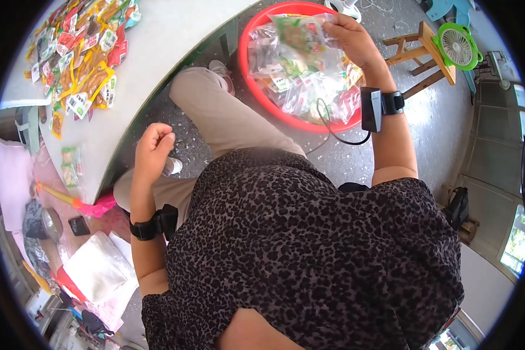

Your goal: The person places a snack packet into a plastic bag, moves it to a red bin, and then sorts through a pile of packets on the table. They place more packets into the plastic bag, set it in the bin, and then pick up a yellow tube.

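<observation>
My right hand [356, 41] pinches the edge of a clear plastic bag [300, 35] with green-and-white print and food packets inside. The bag hangs over a red plastic basin [246, 70], which is full of similar clear filled bags [309, 87]. Near the table edge, above my left thigh, my left hand [153, 150] is held up with its fingers curled in and the thumb against them. Nothing shows in it. On the white table [169, 35] at the upper left lies a heap of small colourful snack packets [87, 64].
Two green-and-white packets [70, 166] lie near the table's lower edge. A wooden stool [429, 52] holds a green fan [456, 46] at the upper right. A cable [344, 141] loops beside the basin. White sheets [99, 268] and a phone [79, 226] lie at the lower left.
</observation>
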`<state>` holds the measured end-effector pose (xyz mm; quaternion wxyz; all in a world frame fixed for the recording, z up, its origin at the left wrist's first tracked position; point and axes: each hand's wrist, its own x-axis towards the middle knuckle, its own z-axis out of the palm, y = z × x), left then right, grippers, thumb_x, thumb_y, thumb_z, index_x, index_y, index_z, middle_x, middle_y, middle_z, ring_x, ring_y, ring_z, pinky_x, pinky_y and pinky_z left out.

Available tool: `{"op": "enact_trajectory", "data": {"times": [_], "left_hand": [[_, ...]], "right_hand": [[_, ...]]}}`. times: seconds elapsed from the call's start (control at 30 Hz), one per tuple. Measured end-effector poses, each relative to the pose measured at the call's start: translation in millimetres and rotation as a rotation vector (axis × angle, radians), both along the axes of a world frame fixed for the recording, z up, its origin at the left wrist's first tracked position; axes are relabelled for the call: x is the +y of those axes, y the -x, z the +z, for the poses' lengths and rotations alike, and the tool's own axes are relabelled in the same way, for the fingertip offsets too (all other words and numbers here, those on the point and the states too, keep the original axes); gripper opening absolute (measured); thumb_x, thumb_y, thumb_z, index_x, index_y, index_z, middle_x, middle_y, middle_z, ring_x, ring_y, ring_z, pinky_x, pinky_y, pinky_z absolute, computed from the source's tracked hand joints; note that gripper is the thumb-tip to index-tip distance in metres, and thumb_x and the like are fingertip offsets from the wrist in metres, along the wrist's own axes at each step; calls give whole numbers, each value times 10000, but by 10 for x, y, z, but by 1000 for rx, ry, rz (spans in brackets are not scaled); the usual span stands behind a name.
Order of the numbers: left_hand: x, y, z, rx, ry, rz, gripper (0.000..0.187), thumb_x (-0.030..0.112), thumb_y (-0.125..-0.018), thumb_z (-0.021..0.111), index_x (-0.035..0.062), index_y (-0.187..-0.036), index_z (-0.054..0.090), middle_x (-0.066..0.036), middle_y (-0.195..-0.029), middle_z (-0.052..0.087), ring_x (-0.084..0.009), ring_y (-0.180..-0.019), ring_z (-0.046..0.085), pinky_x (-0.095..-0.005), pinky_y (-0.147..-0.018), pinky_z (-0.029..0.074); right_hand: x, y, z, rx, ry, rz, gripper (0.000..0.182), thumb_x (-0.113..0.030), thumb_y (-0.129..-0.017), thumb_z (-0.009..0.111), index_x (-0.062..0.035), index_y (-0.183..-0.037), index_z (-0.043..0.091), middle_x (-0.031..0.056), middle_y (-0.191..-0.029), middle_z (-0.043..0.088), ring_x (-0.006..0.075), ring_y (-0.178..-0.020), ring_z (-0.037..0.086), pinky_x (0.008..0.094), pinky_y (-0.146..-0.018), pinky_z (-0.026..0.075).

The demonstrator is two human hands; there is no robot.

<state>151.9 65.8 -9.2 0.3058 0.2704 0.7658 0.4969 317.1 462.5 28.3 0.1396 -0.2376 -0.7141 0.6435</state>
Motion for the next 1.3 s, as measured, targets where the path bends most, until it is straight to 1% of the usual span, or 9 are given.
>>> {"op": "enact_trajectory", "data": {"times": [0.17,0.33,0.53,0.6,0.67,0.83,1.0,1.17,1.3], "left_hand": [[-369,136,-556,-102,137,129,111,94,-765,491,14,-842,499,1,-670,488,-58,-580,454,-185,-524,365],[-627,124,-922,-147,204,216,123,109,-750,489,19,-833,507,-6,-656,491,-65,-566,449,-192,-503,348],[-775,45,-1051,-205,218,281,122,118,-746,480,29,-824,510,-11,-651,494,-68,-553,444,-191,-488,336],[-835,36,-1124,-222,213,281,123,125,-747,478,32,-821,510,-11,-646,494,-69,-547,442,-189,-482,332],[-864,3,-1106,-217,192,290,123,127,-746,482,33,-820,510,-9,-636,491,-68,-541,440,-187,-476,329],[-941,-8,-1030,-206,177,331,128,136,-751,487,35,-826,511,-3,-635,484,-70,-546,445,-185,-480,337],[-1084,-25,-895,-204,111,410,132,142,-756,502,33,-831,511,-4,-653,485,-74,-570,455,-198,-506,367],[-1262,-52,-665,-57,56,551,127,137,-743,519,20,-794,523,-20,-690,504,-89,-642,473,-231,-578,399],[-1637,-4,-529,234,29,737,66,101,-764,508,50,-805,509,18,-676,469,-54,-601,438,-196,-539,370]], "right_hand": [[913,-513,-646,-326,-418,-141,185,-183,-781,516,-37,-888,554,-23,-750,540,88,-688,502,227,-602,399],[1819,-1269,-1316,-654,-826,-293,181,-210,-728,485,-56,-813,528,117,-694,555,220,-657,540,317,-600,421],[1445,-1348,-1718,-912,-993,-369,211,-233,-749,450,-60,-844,524,192,-821,561,352,-830,540,425,-693,429],[1343,-1395,-2293,-900,-979,-91,227,-240,-739,471,-40,-826,533,199,-851,560,368,-819,535,448,-702,420],[1578,-1472,-3672,-758,-1275,388,225,-223,-725,476,-23,-803,546,202,-856,562,369,-822,531,445,-713,419],[162,-386,-2330,-634,-707,144,221,-192,-706,452,-28,-825,541,179,-837,564,331,-828,526,363,-725,412],[-465,638,-1673,-172,-864,298,171,-163,-727,452,-40,-819,528,156,-798,560,305,-760,536,353,-674,420],[-1471,1332,-1039,76,-488,358,196,-105,-761,506,4,-923,518,145,-828,559,215,-775,551,288,-657,434],[-2003,1627,-1213,354,-783,495,208,-67,-705,527,6,-899,520,163,-941,537,319,-951,479,374,-820,367]]}}
